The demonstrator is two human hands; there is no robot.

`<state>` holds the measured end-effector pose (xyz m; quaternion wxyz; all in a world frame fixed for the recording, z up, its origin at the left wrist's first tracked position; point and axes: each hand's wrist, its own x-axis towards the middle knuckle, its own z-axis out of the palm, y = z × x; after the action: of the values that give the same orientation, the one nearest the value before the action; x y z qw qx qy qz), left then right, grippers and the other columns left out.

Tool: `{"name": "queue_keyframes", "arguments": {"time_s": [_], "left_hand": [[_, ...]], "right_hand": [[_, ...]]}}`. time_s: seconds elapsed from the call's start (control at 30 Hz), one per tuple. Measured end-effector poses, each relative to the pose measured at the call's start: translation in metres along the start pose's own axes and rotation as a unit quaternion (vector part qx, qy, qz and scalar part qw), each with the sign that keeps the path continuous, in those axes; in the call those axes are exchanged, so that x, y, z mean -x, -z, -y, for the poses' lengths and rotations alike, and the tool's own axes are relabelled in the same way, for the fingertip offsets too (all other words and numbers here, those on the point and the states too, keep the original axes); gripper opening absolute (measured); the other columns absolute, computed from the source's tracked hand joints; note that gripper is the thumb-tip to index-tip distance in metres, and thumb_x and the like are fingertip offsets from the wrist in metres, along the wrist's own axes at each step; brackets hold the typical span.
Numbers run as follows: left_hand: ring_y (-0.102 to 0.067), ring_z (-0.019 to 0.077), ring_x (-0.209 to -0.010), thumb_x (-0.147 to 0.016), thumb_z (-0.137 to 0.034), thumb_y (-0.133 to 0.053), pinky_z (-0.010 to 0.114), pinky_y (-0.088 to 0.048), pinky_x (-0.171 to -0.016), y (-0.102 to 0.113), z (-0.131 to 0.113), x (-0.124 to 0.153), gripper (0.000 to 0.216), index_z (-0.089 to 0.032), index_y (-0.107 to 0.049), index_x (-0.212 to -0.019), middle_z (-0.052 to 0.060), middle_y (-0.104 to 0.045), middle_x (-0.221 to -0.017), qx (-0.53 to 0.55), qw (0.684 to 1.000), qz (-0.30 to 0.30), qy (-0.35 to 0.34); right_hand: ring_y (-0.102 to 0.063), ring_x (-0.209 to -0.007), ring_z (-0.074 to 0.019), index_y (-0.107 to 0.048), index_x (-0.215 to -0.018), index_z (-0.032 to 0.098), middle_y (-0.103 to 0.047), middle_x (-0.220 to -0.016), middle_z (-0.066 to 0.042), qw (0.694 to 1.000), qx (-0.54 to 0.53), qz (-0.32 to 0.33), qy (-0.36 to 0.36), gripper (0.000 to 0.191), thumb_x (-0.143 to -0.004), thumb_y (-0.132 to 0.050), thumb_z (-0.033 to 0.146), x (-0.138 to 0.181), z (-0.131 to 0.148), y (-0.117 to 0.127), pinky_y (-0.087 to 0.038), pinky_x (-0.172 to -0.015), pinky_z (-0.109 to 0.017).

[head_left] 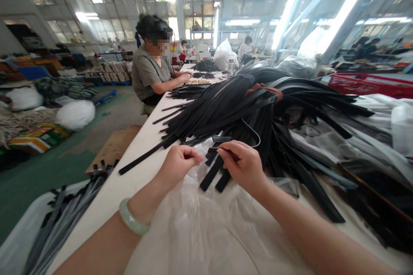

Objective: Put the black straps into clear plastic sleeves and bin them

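Observation:
My left hand [179, 164] is closed in a pinch, thumb against forefinger. What lies between those fingertips is too small to make out; crumpled clear plastic film [193, 184] is just below them. Opposite it, my right hand [241, 163] pinches a thin pale cord [259, 137], which loops up behind the knuckles toward the black strips. A large bundle of flat black strips [222, 99] lies just beyond both hands, gathered by a brown tie [264, 90]. Several strip ends [209, 178] stick out beneath my right hand.
A person [150, 68] stands at the left side of the long pale table [142, 154]. A white bin [19, 240] of grey and black strips is at lower left, near a cardboard piece [112, 148]. A red crate [371, 86] and white plastic sheeting [380, 124] are on the right.

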<state>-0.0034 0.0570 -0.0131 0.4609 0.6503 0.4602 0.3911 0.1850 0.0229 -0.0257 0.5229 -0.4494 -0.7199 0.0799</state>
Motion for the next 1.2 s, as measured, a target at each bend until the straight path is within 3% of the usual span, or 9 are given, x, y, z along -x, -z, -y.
{"name": "queue_keyframes", "arguments": {"time_s": [0.13, 0.3, 0.6, 0.9, 1.07, 1.2], "left_hand": [[-0.040, 0.0079, -0.051, -0.061, -0.031, -0.074, 0.022, -0.031, -0.051, 0.000, 0.007, 0.000, 0.023, -0.015, -0.060, -0.053, -0.004, -0.051, -0.052, 0.021, 1.000, 0.005, 0.015], [-0.041, 0.0076, -0.051, -0.056, -0.029, -0.077, 0.022, -0.031, -0.052, 0.001, 0.005, 0.000, 0.028, -0.016, -0.053, -0.052, -0.005, -0.051, -0.053, 0.034, 0.999, -0.011, 0.019], [-0.055, 0.0137, -0.063, -0.058, -0.024, -0.078, 0.025, -0.041, -0.063, -0.002, -0.001, 0.002, 0.016, -0.014, -0.067, -0.065, 0.000, -0.064, -0.064, 0.011, 1.000, 0.013, 0.009], [-0.054, 0.0146, -0.062, -0.062, -0.024, -0.076, 0.025, -0.040, -0.062, -0.001, -0.002, 0.001, 0.014, -0.015, -0.067, -0.064, 0.000, -0.063, -0.063, -0.013, 1.000, 0.016, -0.005], [-0.059, 0.0184, -0.070, -0.069, -0.028, -0.072, 0.028, -0.043, -0.066, -0.002, -0.001, 0.002, 0.013, -0.016, -0.070, -0.067, 0.004, -0.067, -0.071, -0.055, 0.997, 0.017, -0.053], [-0.062, 0.0203, -0.082, -0.078, -0.024, -0.064, 0.028, -0.043, -0.075, -0.003, -0.004, 0.006, 0.012, -0.020, -0.074, -0.073, 0.006, -0.070, -0.084, -0.165, 0.974, 0.027, -0.151]], "right_hand": [[-0.063, -0.062, -0.0150, -0.066, -0.084, 0.018, -0.065, -0.075, -0.004, 1.000, 0.002, 0.001, -0.007, 0.013, -0.090, -0.056, 0.025, 0.001, 0.001, -0.001, -0.049, -0.054, -0.025], [-0.063, -0.062, -0.0158, -0.067, -0.085, 0.019, -0.066, -0.075, -0.005, 1.000, 0.006, 0.018, -0.006, 0.014, -0.090, -0.056, 0.027, 0.003, 0.004, -0.002, -0.050, -0.056, -0.026], [-0.056, -0.058, -0.0144, -0.066, -0.078, 0.019, -0.061, -0.065, -0.003, 0.999, 0.039, 0.014, 0.023, 0.016, -0.089, -0.056, 0.024, 0.002, 0.009, -0.001, -0.043, -0.054, -0.025], [-0.052, -0.056, -0.0132, -0.065, -0.074, 0.018, -0.058, -0.062, -0.003, 0.998, 0.051, 0.023, 0.027, 0.019, -0.090, -0.054, 0.023, 0.002, 0.010, -0.001, -0.038, -0.053, -0.024], [-0.057, -0.060, -0.0141, -0.068, -0.081, 0.018, -0.061, -0.069, -0.004, 0.987, 0.121, 0.096, 0.041, 0.021, -0.092, -0.050, 0.022, 0.003, 0.007, -0.001, -0.039, -0.055, -0.024], [-0.064, -0.076, -0.0185, -0.065, -0.110, 0.016, -0.067, -0.091, -0.009, 0.960, 0.175, 0.206, 0.076, 0.032, -0.085, -0.046, 0.007, 0.003, 0.006, 0.000, -0.045, -0.065, -0.027]]}}
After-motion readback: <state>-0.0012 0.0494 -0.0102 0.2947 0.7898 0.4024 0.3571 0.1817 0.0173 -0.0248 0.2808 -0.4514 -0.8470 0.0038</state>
